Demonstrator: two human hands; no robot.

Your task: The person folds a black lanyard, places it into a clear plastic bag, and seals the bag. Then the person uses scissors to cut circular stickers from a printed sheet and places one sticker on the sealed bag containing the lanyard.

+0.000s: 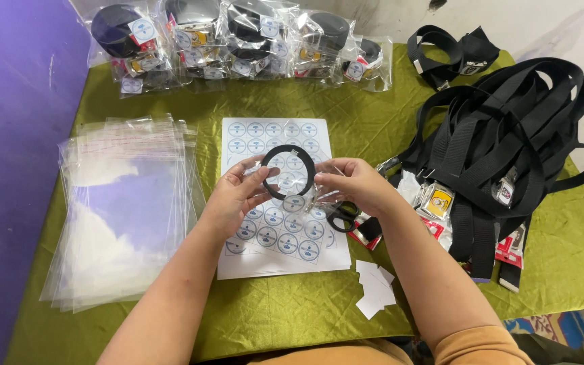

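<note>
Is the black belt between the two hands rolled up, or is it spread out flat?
Rolled up. The black belt forms a round coil with an open centre, held by the left hand and right hand.

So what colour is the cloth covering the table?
Olive green table cloth, seen best in the head view.

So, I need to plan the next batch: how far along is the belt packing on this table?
Done: a row of bagged, stickered belts at the table's far edge. In hand: the left hand and right hand hold a coiled black belt with clear wrap over the sticker sheet. Left: a large pile of loose black belts on the right, with a stack of clear bags unused and many stickers remaining.
</note>
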